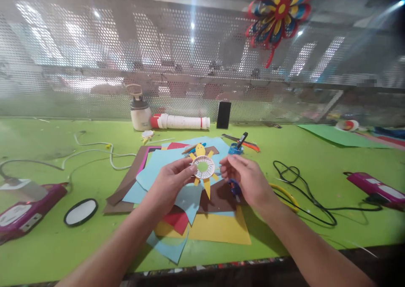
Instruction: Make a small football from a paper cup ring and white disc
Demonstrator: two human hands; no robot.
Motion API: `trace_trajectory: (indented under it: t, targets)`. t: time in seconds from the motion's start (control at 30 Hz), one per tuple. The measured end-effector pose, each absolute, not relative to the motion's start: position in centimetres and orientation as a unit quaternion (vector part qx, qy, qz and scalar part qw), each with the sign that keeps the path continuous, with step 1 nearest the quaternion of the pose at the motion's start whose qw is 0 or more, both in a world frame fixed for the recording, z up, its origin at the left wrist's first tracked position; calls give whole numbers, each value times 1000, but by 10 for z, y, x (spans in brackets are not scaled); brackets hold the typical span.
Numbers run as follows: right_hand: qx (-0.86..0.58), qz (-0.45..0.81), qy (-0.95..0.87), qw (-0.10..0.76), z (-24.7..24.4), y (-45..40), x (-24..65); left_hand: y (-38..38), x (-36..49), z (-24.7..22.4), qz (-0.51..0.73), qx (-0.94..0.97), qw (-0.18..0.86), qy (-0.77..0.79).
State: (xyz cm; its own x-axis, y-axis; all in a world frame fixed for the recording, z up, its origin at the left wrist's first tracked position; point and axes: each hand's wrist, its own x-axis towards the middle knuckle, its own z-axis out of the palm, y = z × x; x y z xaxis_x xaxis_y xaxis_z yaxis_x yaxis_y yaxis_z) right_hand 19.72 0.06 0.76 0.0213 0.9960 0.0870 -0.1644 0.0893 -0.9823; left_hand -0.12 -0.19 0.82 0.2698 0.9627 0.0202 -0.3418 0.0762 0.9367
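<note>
My left hand (172, 175) pinches a small paper turtle (203, 167) by its left edge, thumb on top. The turtle has a white round shell with a green centre, plus yellow head, legs and pointed tail. Just right of the turtle is my right hand (245, 175), its fingers curled inward and apart from the turtle. What those fingers hold, if anything, is hidden. A dark blue object (234, 187), partly covered, shows right below them; I cannot tell whether it is held. Under both hands lie light blue sheets (158, 169), brown sheets (215, 198) and a yellow sheet (218, 228).
Behind the hands stand a blue tape roll (236, 149) with a black marker (242, 139), a phone (223, 115), paper cups (182, 121) and a bottle (141, 115). Power strips (28, 211) and cables (303, 185) flank the papers. A round mirror-like disc (81, 212) lies left.
</note>
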Motion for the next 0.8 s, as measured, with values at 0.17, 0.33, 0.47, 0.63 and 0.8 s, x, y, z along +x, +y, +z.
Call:
trace_trajectory:
  t: [0.17, 0.33, 0.47, 0.63, 0.8]
  targets:
    - [-418, 589, -498, 479, 2, -6, 187, -2, -1, 15, 534, 441, 629, 353]
    - [-405, 616, -480, 475, 0, -5, 186, 0, -3, 12, 551, 424, 619, 366]
    - [-402, 622, -504, 444, 2, -8, 183, 2, -2, 9, 551, 432, 616, 361]
    - [-418, 607, -522, 428, -4, -14, 177, 1, 0, 7, 542, 458, 614, 346]
    - [-426, 618, -509, 421, -9, -12, 175, 0, 0, 6, 526, 462, 621, 353]
